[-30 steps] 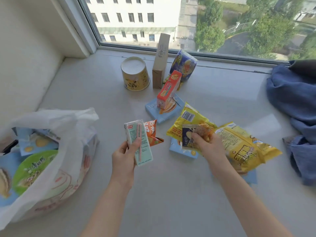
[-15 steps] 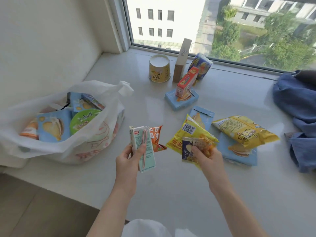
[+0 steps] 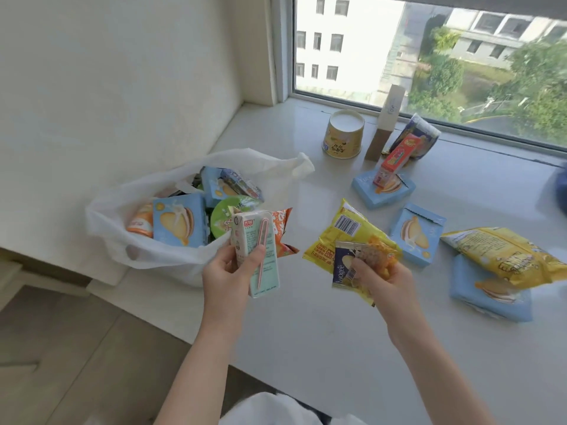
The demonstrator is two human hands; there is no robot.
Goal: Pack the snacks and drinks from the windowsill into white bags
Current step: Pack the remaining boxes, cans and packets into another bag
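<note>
My left hand (image 3: 228,273) grips a pale green drink carton (image 3: 256,253) with a pink straw on its face, thumb on the front and fingers curled behind, holding it upright just in front of the white bag (image 3: 171,222). An orange packet (image 3: 283,231) sticks out from behind the carton; I cannot tell whether the same hand holds it. My right hand (image 3: 382,279) pinches a bundle of snacks: a yellow packet (image 3: 340,237), a small dark blue sachet (image 3: 343,268) and an orange-wrapped snack (image 3: 376,253), all lifted above the windowsill (image 3: 322,332).

The bag sits open at the left end of the sill, against the wall, already holding blue cake boxes, a green-lidded cup and an orange-and-white cup.

Still on the sill to the right lie three blue boxes (image 3: 418,234), one nearer the window carrying a red carton (image 3: 395,157) that leans on it, and another partly under a large yellow chip bag (image 3: 503,256). By the window stand a yellow tub (image 3: 343,136), a tall tan and white box (image 3: 383,127) and a dark blue wrapped packet (image 3: 422,133).
</note>
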